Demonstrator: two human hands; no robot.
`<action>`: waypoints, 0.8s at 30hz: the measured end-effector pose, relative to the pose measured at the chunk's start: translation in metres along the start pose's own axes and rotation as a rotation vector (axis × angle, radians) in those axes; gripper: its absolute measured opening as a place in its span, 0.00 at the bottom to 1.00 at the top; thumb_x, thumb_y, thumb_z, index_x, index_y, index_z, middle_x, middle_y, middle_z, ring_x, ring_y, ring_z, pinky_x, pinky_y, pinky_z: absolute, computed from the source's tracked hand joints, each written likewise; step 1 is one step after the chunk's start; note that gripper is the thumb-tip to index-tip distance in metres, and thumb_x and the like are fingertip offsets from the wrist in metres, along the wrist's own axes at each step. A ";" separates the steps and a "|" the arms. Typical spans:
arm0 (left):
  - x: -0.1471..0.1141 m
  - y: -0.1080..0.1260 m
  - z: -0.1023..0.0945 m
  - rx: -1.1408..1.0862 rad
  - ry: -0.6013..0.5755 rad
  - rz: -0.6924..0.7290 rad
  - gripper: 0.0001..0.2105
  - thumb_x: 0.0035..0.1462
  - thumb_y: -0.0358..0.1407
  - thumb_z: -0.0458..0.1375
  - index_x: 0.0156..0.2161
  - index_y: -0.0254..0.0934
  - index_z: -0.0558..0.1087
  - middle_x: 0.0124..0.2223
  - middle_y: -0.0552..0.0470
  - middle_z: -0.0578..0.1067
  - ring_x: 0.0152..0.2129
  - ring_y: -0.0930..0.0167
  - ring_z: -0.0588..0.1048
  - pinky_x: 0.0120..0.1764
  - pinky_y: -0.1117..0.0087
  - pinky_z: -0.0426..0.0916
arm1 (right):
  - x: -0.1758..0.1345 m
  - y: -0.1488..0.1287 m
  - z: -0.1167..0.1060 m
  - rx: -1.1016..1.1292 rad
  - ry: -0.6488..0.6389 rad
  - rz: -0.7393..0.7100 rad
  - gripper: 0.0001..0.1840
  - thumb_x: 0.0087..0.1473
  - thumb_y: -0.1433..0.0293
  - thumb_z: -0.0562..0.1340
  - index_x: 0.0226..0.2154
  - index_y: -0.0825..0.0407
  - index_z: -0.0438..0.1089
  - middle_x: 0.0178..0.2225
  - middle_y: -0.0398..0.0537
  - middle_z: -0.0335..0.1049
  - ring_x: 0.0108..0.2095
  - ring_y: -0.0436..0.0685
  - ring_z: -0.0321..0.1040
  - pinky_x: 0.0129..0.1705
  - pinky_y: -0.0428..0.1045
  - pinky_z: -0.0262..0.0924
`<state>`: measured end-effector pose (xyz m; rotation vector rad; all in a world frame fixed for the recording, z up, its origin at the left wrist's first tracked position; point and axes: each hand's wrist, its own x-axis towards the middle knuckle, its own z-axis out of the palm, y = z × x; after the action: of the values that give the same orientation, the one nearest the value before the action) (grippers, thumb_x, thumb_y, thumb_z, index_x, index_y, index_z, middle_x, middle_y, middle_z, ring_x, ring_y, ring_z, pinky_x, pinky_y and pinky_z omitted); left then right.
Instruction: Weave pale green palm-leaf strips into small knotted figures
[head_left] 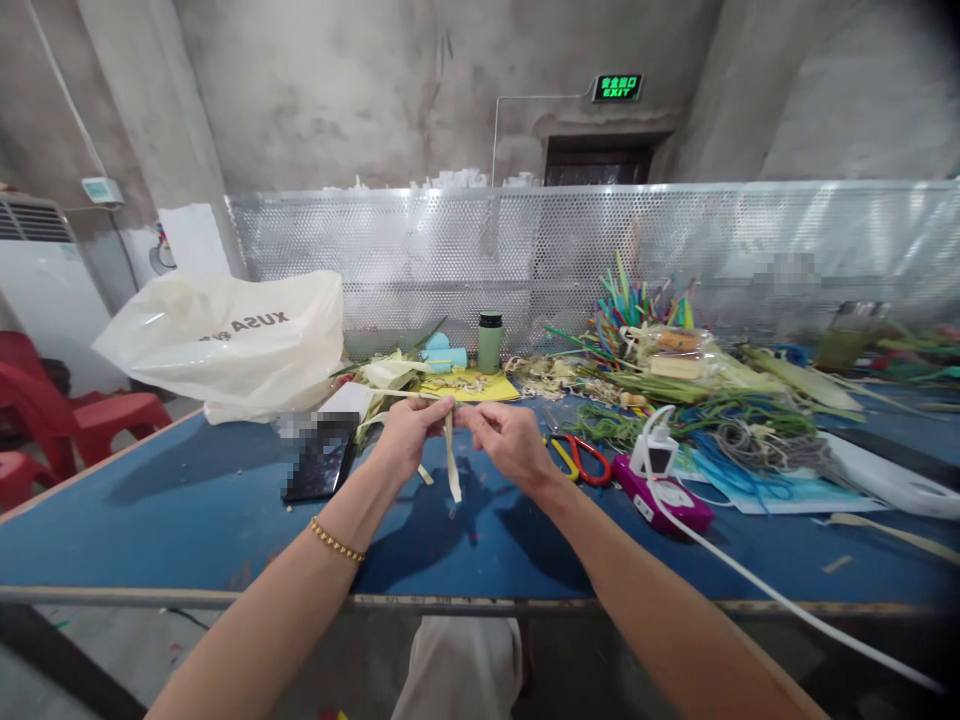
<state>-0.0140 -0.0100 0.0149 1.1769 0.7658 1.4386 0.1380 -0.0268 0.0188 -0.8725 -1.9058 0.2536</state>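
Note:
Pale, flat strips of dried leaf or husk (452,465) hang down between my hands, just above the blue tabletop. My left hand (409,432) is closed, thumb and fingers pinching the strips near their upper end. More pale pieces stick out to the left of its fingers. Close beside it, my right hand (510,440) is closed too, its thumb and forefinger pinched at the same place. What lies right between the right fingertips is too small to make out. A gold bead bracelet (337,540) circles my left wrist.
A dark phone (322,458) lies left of my hands. To the right are red-handled scissors (589,460) and a purple power strip (664,498) with a white cable. Behind stand a green bottle (490,343), a white plastic bag (232,335) and a perforated metal screen (420,240).

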 end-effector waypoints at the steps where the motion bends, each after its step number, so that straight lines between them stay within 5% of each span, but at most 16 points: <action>1: -0.001 0.001 0.002 0.040 -0.019 0.022 0.11 0.40 0.38 0.67 0.23 0.31 0.72 0.21 0.52 0.73 0.19 0.75 0.70 0.27 0.72 0.64 | 0.000 -0.002 -0.004 -0.024 0.069 -0.023 0.17 0.57 0.62 0.55 0.23 0.53 0.70 0.19 0.44 0.65 0.22 0.50 0.59 0.28 0.46 0.52; 3: -0.004 0.002 0.006 0.116 -0.064 0.038 0.09 0.41 0.35 0.66 0.24 0.32 0.72 0.21 0.52 0.73 0.18 0.73 0.71 0.28 0.71 0.65 | 0.002 -0.004 -0.010 -0.103 0.155 -0.075 0.13 0.57 0.64 0.56 0.28 0.52 0.71 0.24 0.46 0.68 0.26 0.52 0.61 0.30 0.46 0.54; 6: -0.008 0.000 0.010 0.291 -0.140 0.117 0.06 0.43 0.31 0.63 0.22 0.33 0.70 0.18 0.53 0.71 0.15 0.75 0.68 0.24 0.74 0.61 | 0.005 -0.002 -0.013 -0.201 0.108 -0.144 0.07 0.53 0.66 0.59 0.30 0.51 0.71 0.30 0.48 0.69 0.31 0.53 0.62 0.34 0.47 0.54; 13: -0.008 -0.007 0.012 0.477 -0.118 0.290 0.11 0.45 0.32 0.61 0.21 0.37 0.63 0.13 0.60 0.63 0.11 0.78 0.62 0.19 0.76 0.52 | 0.006 0.005 -0.008 -0.297 0.072 -0.098 0.04 0.49 0.70 0.60 0.25 0.52 0.69 0.27 0.47 0.67 0.28 0.52 0.61 0.32 0.47 0.54; 24: -0.010 0.003 0.009 0.358 -0.245 0.144 0.12 0.46 0.40 0.62 0.20 0.34 0.68 0.16 0.56 0.63 0.14 0.78 0.59 0.20 0.74 0.52 | 0.011 -0.001 -0.016 0.174 -0.041 0.154 0.05 0.44 0.71 0.57 0.23 0.55 0.66 0.20 0.41 0.62 0.21 0.48 0.57 0.23 0.44 0.52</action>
<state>-0.0074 -0.0212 0.0181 1.6784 0.7995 1.2712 0.1485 -0.0229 0.0353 -0.9024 -1.8248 0.5254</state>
